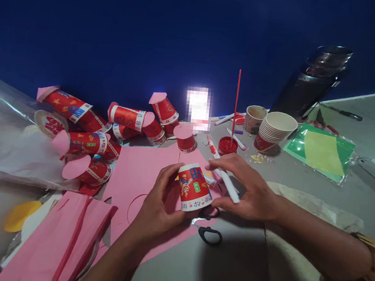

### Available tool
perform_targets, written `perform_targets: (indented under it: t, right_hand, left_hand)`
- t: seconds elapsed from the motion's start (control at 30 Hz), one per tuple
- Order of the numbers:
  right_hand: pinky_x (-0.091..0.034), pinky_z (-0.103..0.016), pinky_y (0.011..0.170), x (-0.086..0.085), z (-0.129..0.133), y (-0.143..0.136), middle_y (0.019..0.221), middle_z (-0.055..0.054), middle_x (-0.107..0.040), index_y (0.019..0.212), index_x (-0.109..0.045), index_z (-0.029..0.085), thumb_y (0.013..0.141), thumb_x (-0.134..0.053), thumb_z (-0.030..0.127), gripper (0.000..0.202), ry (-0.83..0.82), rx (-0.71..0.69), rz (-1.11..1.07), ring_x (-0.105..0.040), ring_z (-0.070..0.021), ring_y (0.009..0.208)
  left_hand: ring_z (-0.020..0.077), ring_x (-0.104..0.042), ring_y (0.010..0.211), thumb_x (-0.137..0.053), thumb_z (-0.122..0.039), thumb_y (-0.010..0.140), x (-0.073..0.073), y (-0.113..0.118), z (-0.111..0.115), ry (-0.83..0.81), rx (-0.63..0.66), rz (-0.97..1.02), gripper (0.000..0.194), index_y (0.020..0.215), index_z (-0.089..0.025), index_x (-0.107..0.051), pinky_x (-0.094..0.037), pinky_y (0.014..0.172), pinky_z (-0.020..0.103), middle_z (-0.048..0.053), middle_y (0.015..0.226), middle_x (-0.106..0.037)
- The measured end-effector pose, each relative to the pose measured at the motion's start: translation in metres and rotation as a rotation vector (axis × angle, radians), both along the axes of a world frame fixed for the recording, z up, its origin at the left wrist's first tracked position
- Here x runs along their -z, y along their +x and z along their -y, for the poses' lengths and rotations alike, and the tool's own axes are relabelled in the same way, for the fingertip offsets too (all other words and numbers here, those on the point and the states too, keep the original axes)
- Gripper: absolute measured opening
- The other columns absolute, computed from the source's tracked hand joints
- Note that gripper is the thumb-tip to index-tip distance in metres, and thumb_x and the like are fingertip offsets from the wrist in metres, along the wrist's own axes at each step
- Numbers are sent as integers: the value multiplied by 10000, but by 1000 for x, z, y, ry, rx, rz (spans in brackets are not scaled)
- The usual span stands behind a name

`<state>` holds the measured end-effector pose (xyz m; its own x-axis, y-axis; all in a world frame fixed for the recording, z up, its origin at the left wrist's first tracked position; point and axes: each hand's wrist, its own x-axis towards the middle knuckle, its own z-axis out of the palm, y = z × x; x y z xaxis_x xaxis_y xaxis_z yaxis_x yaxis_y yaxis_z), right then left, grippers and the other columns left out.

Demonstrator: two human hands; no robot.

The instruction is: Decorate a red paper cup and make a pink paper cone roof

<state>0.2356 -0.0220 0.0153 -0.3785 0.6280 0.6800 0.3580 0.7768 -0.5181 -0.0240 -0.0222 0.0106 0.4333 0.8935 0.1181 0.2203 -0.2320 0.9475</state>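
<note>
**Folded pink paper [45,241] in front, red paper cup [193,187] beyond**

Pink folds covered the near left of the worktop [161,279]. Mid-worktop, the left hand [160,199] clamped its fingers on the cup, tilted, narrow end up, beside black-handled scissors [211,244]. The right hand [252,186] had thumb and fingers apart; a white marker [231,190] crossed them, grip unclear. The cup looked light and easily dented, best held gently near its rim. Pink-topped cups [126,118] lined the far edge's left.

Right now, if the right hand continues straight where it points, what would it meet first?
The right hand would most likely meet the printed red paper cup held in the left hand, just ahead; depth is unclear from one view.
</note>
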Motion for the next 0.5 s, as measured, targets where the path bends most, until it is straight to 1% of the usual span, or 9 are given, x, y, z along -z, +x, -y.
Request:
perform_targets:
  t: [0.07,0.1,0.17,0.27,0.33,0.4,0.5]
  right_hand:
    - [-546,-423,845,-5,4,2,1024,-101,-762,1354,-626,199,1001,-628,319,373,56,22,-114,-695,-249,905]
    - [-543,-397,791,-9,6,2,949,-84,-767,1303,-671,201,1023,-578,276,305,76,30,-162,-692,-228,826]
    - [-538,-369,721,-15,11,3,864,-75,-765,1218,-733,196,1042,-539,287,277,76,32,-230,-684,-212,745]
    - [-553,-359,697,-25,18,2,776,-58,-748,1107,-768,207,1023,-573,305,233,-20,27,-288,-681,-209,703]
    - [-545,-340,645,-29,21,-1,735,-43,-725,1031,-755,214,999,-597,267,169,-112,13,-319,-655,-193,647]
    - [-506,-312,570,-32,24,-3,700,-31,-695,964,-726,212,981,-605,242,126,-184,-3,-343,-612,-173,588]
    - [-470,-288,536,-33,25,-6,666,-16,-662,910,-700,209,953,-600,191,110,-219,-6,-337,-584,-159,562]
  left_hand:
    - [328,-489,1435,-788,-138,738,0,-1,-1,-49,-33,77,813,1458,-271,-434,-416,1213,474,120,1511,-484]
    - [325,-484,1440,-782,-126,733,0,-2,-1,-63,-48,102,813,1455,-268,-437,-418,1213,463,117,1509,-493]
    - [326,-483,1444,-788,-124,719,-2,-1,-1,-82,-75,136,815,1445,-261,-443,-432,1204,447,115,1508,-502]
    - [337,-502,1433,-832,-157,694,-6,3,0,-118,-118,157,821,1418,-257,-458,-480,1165,435,119,1511,-513]
    - [341,-518,1421,-864,-185,674,-9,6,1,-134,-139,159,833,1403,-262,-467,-508,1138,428,117,1508,-525]
    - [341,-537,1403,-883,-202,660,-11,8,2,-143,-143,160,841,1391,-267,-474,-528,1116,422,112,1496,-538]
    - [339,-550,1390,-874,-180,656,-12,9,2,-144,-133,175,831,1384,-275,-484,-537,1104,413,101,1497,-534]
